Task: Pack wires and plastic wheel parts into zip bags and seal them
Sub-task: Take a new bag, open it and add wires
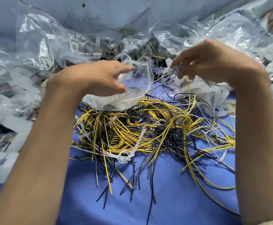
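Holding the zip bag (132, 93) up off the table (165, 192), my left hand (98, 77) grips its rim, forefinger along the top edge and thumb lower down. That stretches the mouth wide and turns it toward my other hand. The bag hangs just above the far side of the wire pile (148, 127), so anything I drop short should land back among the wires.

My right hand (213, 62) pinches a small bunch of white wires (166, 75) between thumb and fingertips, the other fingers loosely curled. The bunch slants down with its tips right at the bag's mouth; I cannot tell whether they are inside it yet. I hold them near one end, I think, so the free ends lead in first.

The yellow, black and white tangle sits in the middle of the table, loose ends trailing toward the near edge, within reach of both hands. The pale wheel parts (142, 56) lie past my hands toward the far edge. Crumpled clear bags (35, 46) are heaped along the left edge and the far right corner.

This bag looks barely filled, and sealing is not yet due. The thin film may fold shut if my grip slackens.
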